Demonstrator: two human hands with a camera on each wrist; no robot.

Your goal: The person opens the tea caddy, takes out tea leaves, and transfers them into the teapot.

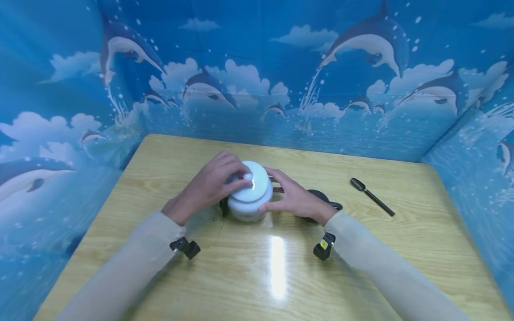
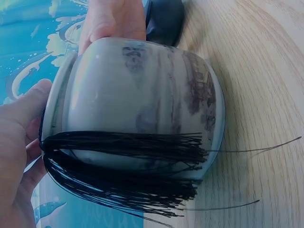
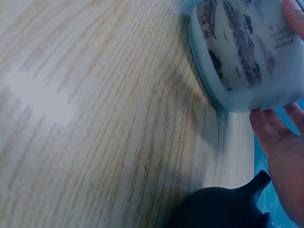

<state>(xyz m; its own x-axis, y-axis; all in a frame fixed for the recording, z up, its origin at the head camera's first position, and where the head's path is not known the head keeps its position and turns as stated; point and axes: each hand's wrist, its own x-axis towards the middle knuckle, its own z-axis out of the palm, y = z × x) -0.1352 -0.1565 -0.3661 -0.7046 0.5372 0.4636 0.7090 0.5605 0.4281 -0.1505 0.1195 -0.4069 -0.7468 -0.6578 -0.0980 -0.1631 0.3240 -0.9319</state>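
Note:
A white lidded ceramic jar (image 1: 245, 211) stands on the table, its side printed with a dark landscape in the wrist views. My left hand (image 1: 217, 179) reaches over the lid (image 1: 260, 178) and pinches its round knob (image 1: 247, 177) between thumb and fingers. The lid sits on the jar's mouth. From the other side my right hand (image 1: 295, 197) holds the jar's body, thumb toward the front and fingers behind. A black tassel (image 2: 128, 142) hangs down the jar's left side from the rim.
Beneath my right forearm sits a dark teapot (image 3: 218, 209), partly hidden, with its spout toward the jar's side in the right wrist view. A black long-handled scoop (image 1: 371, 196) lies farther right on the wooden table (image 1: 225, 276). Dolphin-printed curtains (image 1: 249, 111) hang behind and beside the table.

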